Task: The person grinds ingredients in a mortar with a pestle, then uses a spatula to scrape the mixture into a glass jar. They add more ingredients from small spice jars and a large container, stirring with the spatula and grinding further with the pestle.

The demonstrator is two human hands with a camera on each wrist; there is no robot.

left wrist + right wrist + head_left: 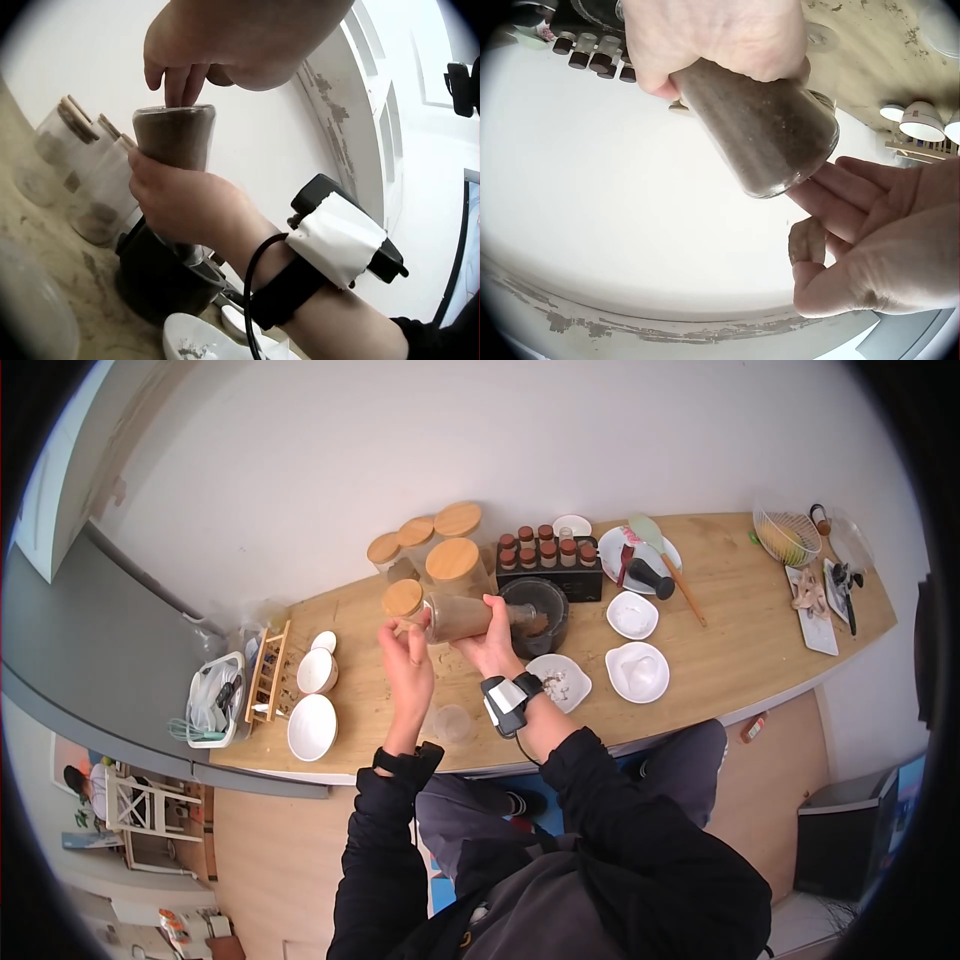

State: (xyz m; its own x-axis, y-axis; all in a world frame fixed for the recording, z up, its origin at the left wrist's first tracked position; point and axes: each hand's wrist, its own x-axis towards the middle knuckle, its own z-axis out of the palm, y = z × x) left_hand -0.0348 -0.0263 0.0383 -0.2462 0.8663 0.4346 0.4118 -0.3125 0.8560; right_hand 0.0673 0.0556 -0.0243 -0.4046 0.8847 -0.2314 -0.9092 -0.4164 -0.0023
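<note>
My right hand grips a glass bottle of brown powder, tilted with its neck down over a dark mortar. Some brown powder shows inside the mortar. At the bottle's raised base is my left hand, its outstretched fingertips right at the glass. Between that hand's thumb and a curled finger, a small brown cork stopper is pinched, as the right wrist view shows. Close to the right wrist sits a white bowl with pale pieces in it.
Wooden-lidded jars and a black spice rack stand along the wall. White dishes and a plate with a pestle lie to the right. Bowls, a wooden rack and a white basket occupy the left.
</note>
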